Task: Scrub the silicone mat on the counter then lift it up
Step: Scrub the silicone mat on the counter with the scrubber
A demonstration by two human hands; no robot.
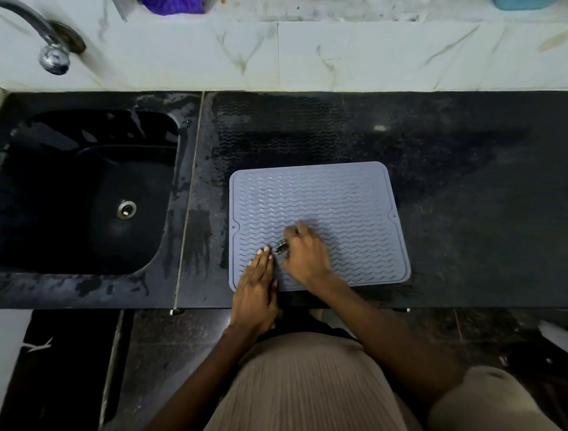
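- Two bare hands work on the silicone mat (319, 212), a grey-blue rectangle with wavy ridges and rounded corners that lies flat on the black counter (461, 184), near its front edge and to the right of the sink.
- No brand, label or writing can be read on the mat or on anything else in view.
- Left hand (256, 290) lies flat on the mat's near left corner, fingers straight and together, pressing it down and grasping nothing.
- Right hand (302, 252) sits just beside the left, over the mat's lower middle, fingers curled round a small dark scrubber (281, 246) that shows only partly at the thumb side; its make is too blurred to tell.
- Black sink (92, 190) is set into the counter at the left, with a metal drain (126, 209) in its floor; whether any water stands in it cannot be told.
- A chrome tap (50, 46) juts from the marble-look wall above the sink.
- Wet wavy marks on the counter lie behind the mat.
- On the ledge at the top edge, a purple item (172, 6) and a teal item (519, 3) are cut off by the frame.
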